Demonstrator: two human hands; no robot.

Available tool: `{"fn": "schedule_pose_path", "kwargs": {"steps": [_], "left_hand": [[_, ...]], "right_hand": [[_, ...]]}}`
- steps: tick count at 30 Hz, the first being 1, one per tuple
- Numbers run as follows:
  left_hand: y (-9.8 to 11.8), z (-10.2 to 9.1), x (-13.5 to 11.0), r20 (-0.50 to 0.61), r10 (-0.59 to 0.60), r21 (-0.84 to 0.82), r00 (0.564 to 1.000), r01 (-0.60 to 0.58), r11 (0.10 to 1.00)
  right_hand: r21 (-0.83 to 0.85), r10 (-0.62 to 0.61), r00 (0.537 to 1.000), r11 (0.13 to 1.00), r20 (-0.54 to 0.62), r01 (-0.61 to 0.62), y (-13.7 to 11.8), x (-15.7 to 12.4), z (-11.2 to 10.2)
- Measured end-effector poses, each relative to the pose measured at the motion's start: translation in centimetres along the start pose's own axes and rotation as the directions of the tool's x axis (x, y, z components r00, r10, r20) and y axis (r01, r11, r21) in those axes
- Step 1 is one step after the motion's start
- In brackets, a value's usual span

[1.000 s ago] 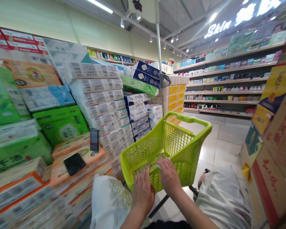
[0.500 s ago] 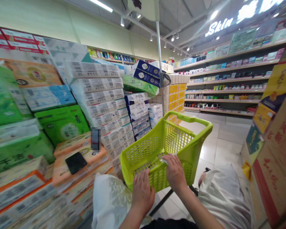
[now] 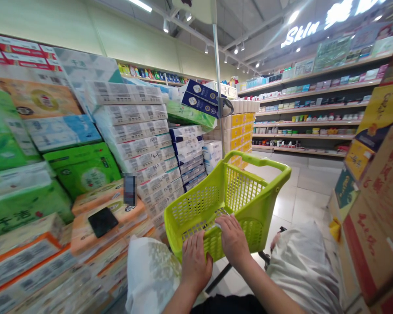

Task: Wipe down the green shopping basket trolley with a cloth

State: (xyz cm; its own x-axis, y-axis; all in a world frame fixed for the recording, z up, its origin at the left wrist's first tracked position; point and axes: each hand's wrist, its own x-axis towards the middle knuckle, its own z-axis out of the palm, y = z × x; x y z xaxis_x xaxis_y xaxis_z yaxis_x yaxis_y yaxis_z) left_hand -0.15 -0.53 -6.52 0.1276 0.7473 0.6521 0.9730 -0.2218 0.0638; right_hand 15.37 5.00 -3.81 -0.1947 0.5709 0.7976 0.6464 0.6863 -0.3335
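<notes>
A lime-green plastic shopping cart (image 3: pixel 196 198) with a perforated basket stands before me. My left hand (image 3: pixel 196 259) rests over the rim of its near side, fingers hooked over the top and thumb outside. Further right along the same rim is my right hand (image 3: pixel 232 240), fingers curled over the edge. A small piece of white tissue (image 3: pixel 218 225) shows at its fingertips; most of it is hidden under the hand. The basket's slotted floor shows through the open top.
Stacked tissue packs (image 3: pixel 134 115) rise on the left. A black flat object (image 3: pixel 103 221) lies on an orange pack (image 3: pixel 127 218). Cardboard cartons (image 3: pixel 376 218) line the right side. Shelves of small products (image 3: pixel 311 109) stand behind the tiled floor (image 3: pixel 291 187).
My right hand has slid a little left along the rim with the white tissue, closer to my left hand. The left hand stays in place. The view has shifted slightly.
</notes>
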Motion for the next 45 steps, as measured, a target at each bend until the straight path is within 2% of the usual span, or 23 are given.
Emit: {"fn": "schedule_pose_path", "kwargs": {"steps": [3,7,13,18,21,26,29,32,35,37,41,43,45], "left_hand": [[0.3,-0.2,0.0,-0.005,0.001,-0.023,1.0,-0.001,1.0],[0.5,-0.2,-0.2,-0.049,-0.006,-0.028,0.999,0.004,1.0],[-0.5,-0.6,-0.2,-0.031,0.004,-0.002,1.0,-0.004,1.0],[-0.5,-0.8,-0.1,-0.066,0.012,0.011,0.998,-0.012,1.0],[-0.2,-0.6,-0.1,-0.078,-0.014,0.003,0.997,0.014,1.0],[-0.3,-0.4,-0.3,-0.075,0.013,0.002,0.997,-0.013,1.0],[-0.5,-0.5,-0.3,-0.072,0.035,0.009,0.997,-0.034,0.999],[-0.3,-0.5,-0.3,-0.061,0.016,-0.003,0.998,-0.016,1.0],[-0.1,-0.3,-0.4,-0.064,-0.014,-0.007,0.998,0.014,1.0],[-0.2,-0.1,-0.5,-0.066,-0.023,-0.009,0.998,0.022,1.0],[-0.6,0.1,-0.8,-0.051,-0.008,-0.003,0.999,0.008,1.0],[-0.7,-0.1,-0.8,-0.041,0.003,0.012,0.999,-0.003,1.0],[-0.7,-0.2,-0.7,-0.049,0.013,0.022,0.999,-0.012,1.0]], "right_hand": [[-0.035,0.007,1.0,0.999,-0.011,-0.008,0.5,-0.1,-0.4],[-0.056,0.007,1.0,0.998,-0.023,-0.008,0.0,-0.3,-0.3],[-0.022,-0.031,0.999,0.999,-0.016,0.031,0.1,-0.2,-0.8],[-0.092,0.079,0.992,0.992,-0.094,-0.087,1.5,0.2,-1.8],[-0.079,0.098,0.992,0.991,-0.075,-0.104,0.3,0.0,-1.1],[0.061,-0.02,0.999,0.998,0.049,0.017,-2.7,-0.7,0.9],[0.038,-0.013,1.0,0.999,0.027,0.012,-1.5,-0.5,0.4],[-0.05,0.077,0.995,0.996,-0.057,-0.08,0.5,-0.1,-1.0],[-0.082,0.14,0.987,0.986,-0.081,-0.147,0.8,0.1,-1.4],[-0.048,0.115,0.992,0.992,-0.042,-0.117,-0.4,-0.2,-0.7],[0.077,-0.023,0.997,0.997,0.069,0.017,-2.6,-0.6,0.7],[0.081,-0.034,0.997,0.996,0.066,0.029,-2.2,-0.5,0.5],[0.027,0.02,1.0,0.999,0.014,-0.02,-0.8,-0.2,-0.2]]}}
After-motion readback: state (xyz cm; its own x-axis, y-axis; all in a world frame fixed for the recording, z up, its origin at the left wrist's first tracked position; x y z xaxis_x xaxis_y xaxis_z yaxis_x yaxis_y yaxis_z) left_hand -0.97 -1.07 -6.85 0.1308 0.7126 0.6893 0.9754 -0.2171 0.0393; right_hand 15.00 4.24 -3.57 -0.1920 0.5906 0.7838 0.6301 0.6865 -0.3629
